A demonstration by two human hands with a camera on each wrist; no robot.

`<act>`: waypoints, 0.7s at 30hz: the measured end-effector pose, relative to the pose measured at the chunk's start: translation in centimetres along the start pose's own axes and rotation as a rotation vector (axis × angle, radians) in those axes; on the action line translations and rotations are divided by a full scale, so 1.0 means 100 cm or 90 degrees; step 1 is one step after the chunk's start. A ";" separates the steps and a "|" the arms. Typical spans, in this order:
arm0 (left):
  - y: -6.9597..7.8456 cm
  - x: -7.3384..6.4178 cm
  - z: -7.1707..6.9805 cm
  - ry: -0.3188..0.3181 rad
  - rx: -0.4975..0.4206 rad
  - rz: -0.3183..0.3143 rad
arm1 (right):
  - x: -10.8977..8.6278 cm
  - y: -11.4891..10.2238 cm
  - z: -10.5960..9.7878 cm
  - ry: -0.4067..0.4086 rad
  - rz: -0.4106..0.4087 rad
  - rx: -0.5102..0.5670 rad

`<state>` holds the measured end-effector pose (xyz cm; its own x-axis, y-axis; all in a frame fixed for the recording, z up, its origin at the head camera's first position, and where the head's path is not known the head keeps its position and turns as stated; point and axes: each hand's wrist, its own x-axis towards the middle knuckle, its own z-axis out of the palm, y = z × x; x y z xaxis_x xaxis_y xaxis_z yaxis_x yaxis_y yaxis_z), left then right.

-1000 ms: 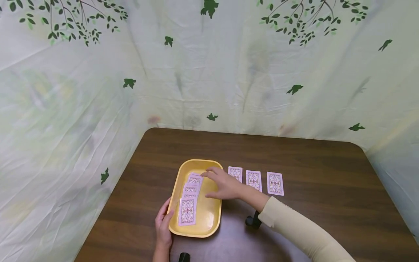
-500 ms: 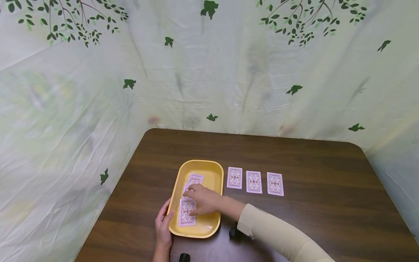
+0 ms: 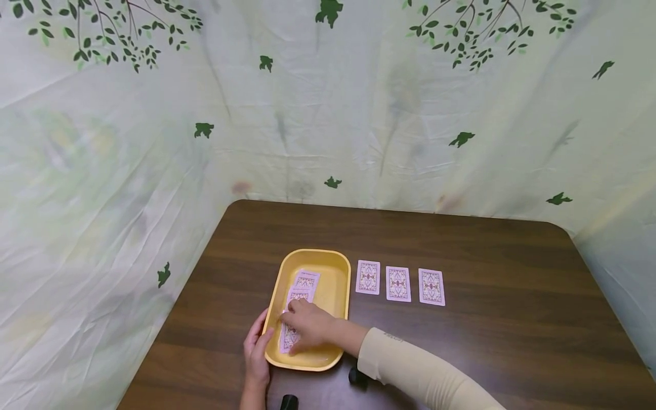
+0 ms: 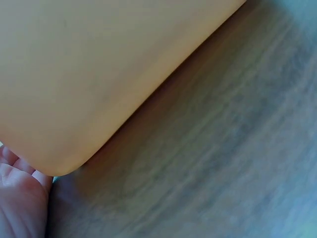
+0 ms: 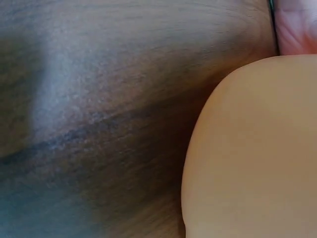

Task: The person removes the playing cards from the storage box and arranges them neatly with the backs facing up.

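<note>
A yellow tray (image 3: 334, 290) lies on the table with several playing cards inside, backs up and overlapping in a column. My left hand (image 3: 256, 347) grips its left side, thumb over the rim. In the left wrist view, that palm (image 4: 20, 203) sits at the corner of the tray (image 4: 99, 84). My right hand (image 3: 310, 324) reaches over the tray's right side onto the nearest playing card (image 3: 288, 336). Fingertips lie by the card's upper left edge and the thumb at its lower edge. The hand covers part of this card. The tray's outside fills much of the right wrist view.
To the tray's right, a row of three playing cards (image 3: 398, 284) lies face down on the brown table (image 3: 487, 273). A black wrist device (image 3: 357, 378) shows below the right sleeve, another (image 3: 289, 402) beside the left forearm. A leaf-printed cloth (image 3: 359, 114) hangs behind.
My right hand has moved left and toward me, from over the tray's right part down to the nearest playing card. My left hand and the tray stay in place.
</note>
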<state>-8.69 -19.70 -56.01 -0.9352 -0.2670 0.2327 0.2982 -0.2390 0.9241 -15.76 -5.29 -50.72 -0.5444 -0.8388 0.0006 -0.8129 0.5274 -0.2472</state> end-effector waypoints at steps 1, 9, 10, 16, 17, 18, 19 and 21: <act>0.000 0.000 0.000 0.003 0.002 -0.002 | 0.000 0.000 0.001 -0.002 0.004 -0.004; 0.001 0.000 0.001 0.011 0.015 -0.018 | 0.002 -0.001 0.001 -0.015 0.035 -0.010; 0.001 0.000 0.001 0.010 0.015 -0.018 | 0.002 -0.002 0.000 -0.017 0.041 -0.008; 0.001 0.000 0.001 0.006 0.014 -0.011 | 0.004 -0.006 -0.001 -0.011 0.063 -0.016; 0.001 0.000 0.000 0.005 0.013 -0.010 | 0.004 -0.006 -0.001 -0.009 0.063 -0.020; 0.001 -0.001 0.000 0.005 0.013 -0.010 | 0.004 -0.006 -0.001 -0.007 0.063 -0.023; 0.001 -0.001 0.000 0.005 0.013 -0.010 | 0.004 -0.006 -0.001 -0.006 0.062 -0.026; 0.001 -0.001 0.000 0.006 0.013 -0.011 | 0.004 -0.006 -0.001 -0.008 0.063 -0.028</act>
<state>-8.62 -19.68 -55.96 -0.9381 -0.2716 0.2147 0.2787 -0.2246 0.9337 -15.48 -5.92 -50.46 -0.6204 -0.7835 -0.0338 -0.7635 0.6133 -0.2024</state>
